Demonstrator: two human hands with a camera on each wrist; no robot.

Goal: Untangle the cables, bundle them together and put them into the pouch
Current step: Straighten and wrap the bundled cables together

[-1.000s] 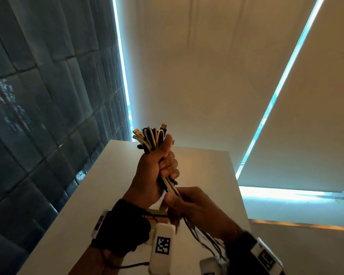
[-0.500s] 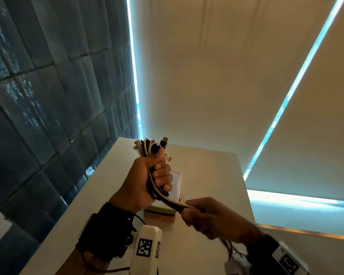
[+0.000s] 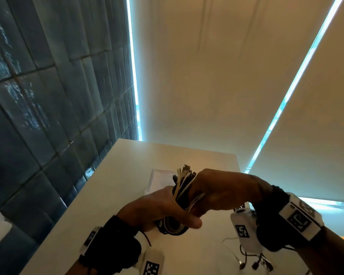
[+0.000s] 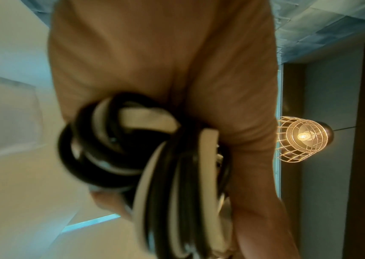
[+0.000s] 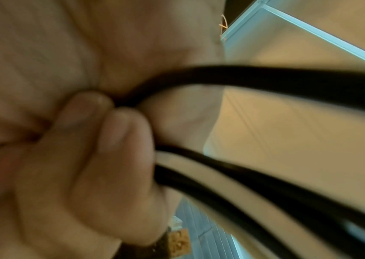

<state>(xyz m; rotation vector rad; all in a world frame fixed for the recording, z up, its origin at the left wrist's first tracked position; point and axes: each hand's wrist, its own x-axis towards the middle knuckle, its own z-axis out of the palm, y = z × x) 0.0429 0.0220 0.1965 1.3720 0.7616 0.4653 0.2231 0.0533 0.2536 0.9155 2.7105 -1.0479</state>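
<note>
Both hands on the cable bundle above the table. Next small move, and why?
Probably carry the trailing strands once more round the bundle. The left hand grips the folded cable bundle, the right hand holds black and white strands pulled across it, and plug ends hang loose below. The translucent pouch lies on the table behind.

The middle of the cable bundle (image 3: 182, 190) is buried between the left hand (image 3: 157, 207) and right hand (image 3: 220, 191). Both wrist views are smeared with blur. The pale pouch (image 3: 159, 180) on the worktop (image 3: 111, 187) sits half behind the hands. Loose plugs (image 3: 254, 264) at the bottom edge are too small to tell apart.
</note>
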